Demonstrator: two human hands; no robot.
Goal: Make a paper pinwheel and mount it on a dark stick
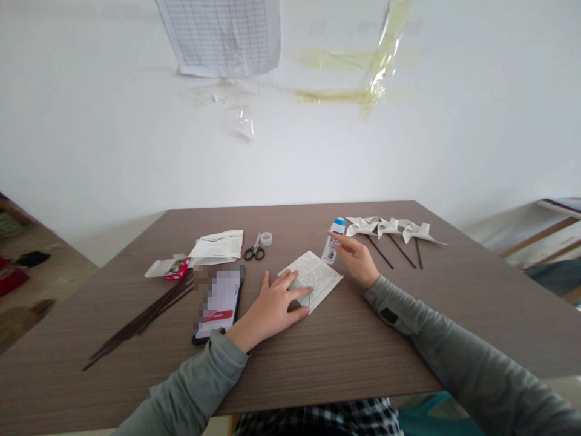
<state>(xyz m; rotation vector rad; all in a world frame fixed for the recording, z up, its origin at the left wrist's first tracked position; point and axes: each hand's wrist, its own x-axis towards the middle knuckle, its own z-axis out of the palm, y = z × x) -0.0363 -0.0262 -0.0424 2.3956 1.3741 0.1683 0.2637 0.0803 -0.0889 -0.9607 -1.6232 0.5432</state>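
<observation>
1. While my left hand (272, 306) lies flat with its fingers spread on the near corner of the printed paper square (313, 277), its grip closes on nothing and only presses the sheet to the counter (363, 339).
2. My right hand (358, 259) reaches to the glue bottle (333, 241), which stands upright just past the far right corner of the sheet. The fingers touch its side, and I cannot tell whether they have closed round it.
3. Beyond my right hand lie three paper pinwheels (390, 228) on dark sticks, side by side.
4. Left of the sheet, a phone (220, 301) lies face up, with a bundle of dark sticks (140, 321) further left.
5. Behind it I see scissors (254, 250), a small clear cap (266, 238), folded papers (218, 246) and a small open box (167, 267).
</observation>
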